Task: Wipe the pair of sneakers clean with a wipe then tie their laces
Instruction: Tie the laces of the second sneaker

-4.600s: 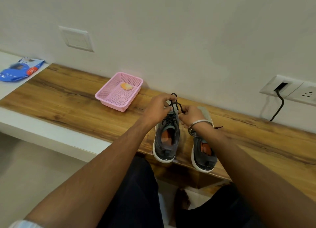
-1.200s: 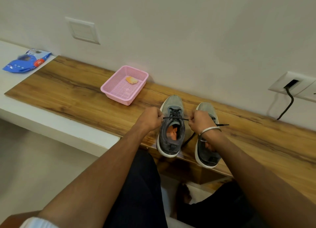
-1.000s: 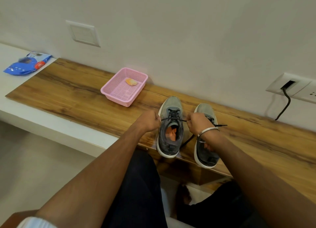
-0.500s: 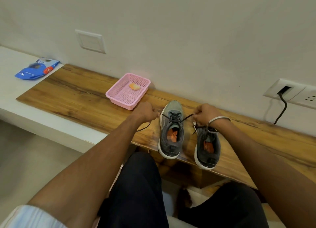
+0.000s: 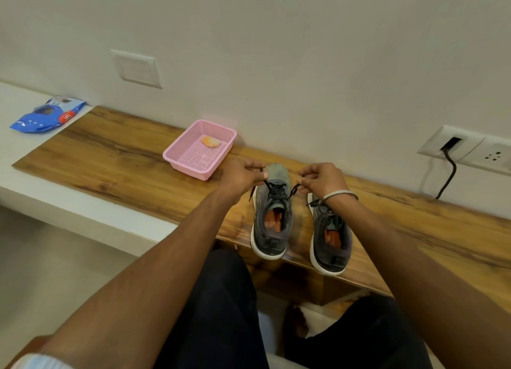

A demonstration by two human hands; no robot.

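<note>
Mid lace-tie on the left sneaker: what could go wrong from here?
1. Both sneakers' heels overhang the wooden shelf edge; a hard pull on the lace ends could tip the left sneaker off.
2. The right hand works directly above the right sneaker and may nudge it.
3. The left hand pinches near the lace tip; it may slip.
</note>
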